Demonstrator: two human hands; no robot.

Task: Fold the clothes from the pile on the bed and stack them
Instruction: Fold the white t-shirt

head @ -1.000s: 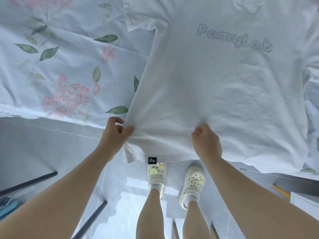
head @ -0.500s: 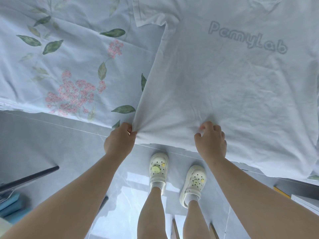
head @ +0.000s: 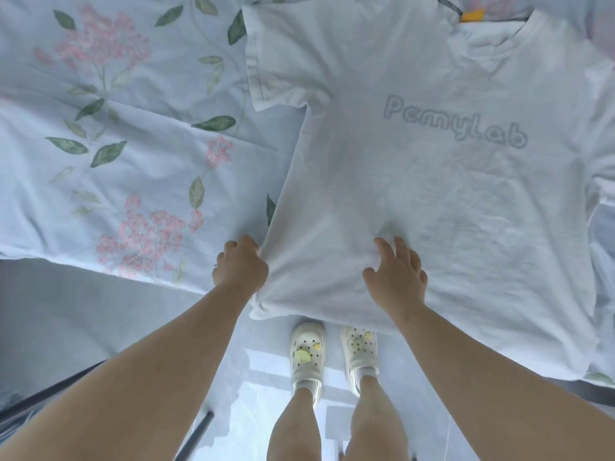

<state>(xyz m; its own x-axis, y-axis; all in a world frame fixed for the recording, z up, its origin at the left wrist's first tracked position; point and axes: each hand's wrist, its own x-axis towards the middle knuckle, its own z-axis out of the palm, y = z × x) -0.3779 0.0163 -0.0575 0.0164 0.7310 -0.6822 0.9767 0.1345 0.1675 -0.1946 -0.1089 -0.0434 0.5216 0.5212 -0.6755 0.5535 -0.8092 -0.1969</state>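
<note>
T-shirt [head: 416, 201], white, lies flat and front up on the bed [head: 133, 154], right of centre in the head view. Floral sheet under it.

Long axis: runs from the hem, nearest the person, away to the collar at the far edge, leaning a little to the right. The hem hangs slightly over the bed's edge, above the person's feet.

Left hand [head: 240, 267]: at the shirt's left side edge, just above the hem. Fingers curled, pinching the cloth; creases fan out from the grip.

Right hand [head: 396, 277]: lies on top of the shirt body, inside the outline, roughly a third of the way across from the left edge. Fingers spread and only lightly bent, palm down on the cloth. Small puckers at the fingertips. Not closed round anything that I can see.

Judgement: the left hand is the one placed to carry the side edge over, and the right hand is placed where it could hold a crease. The shirt's right half lies well beyond both hands.

Writing: chest print [head: 456, 126] reads "PemyLab", pale grey outline letters, readable from the person's side. Orange tab [head: 472, 15] at the collar, no text legible. Pale clogs [head: 307, 356] with charms, no brand readable.
</note>
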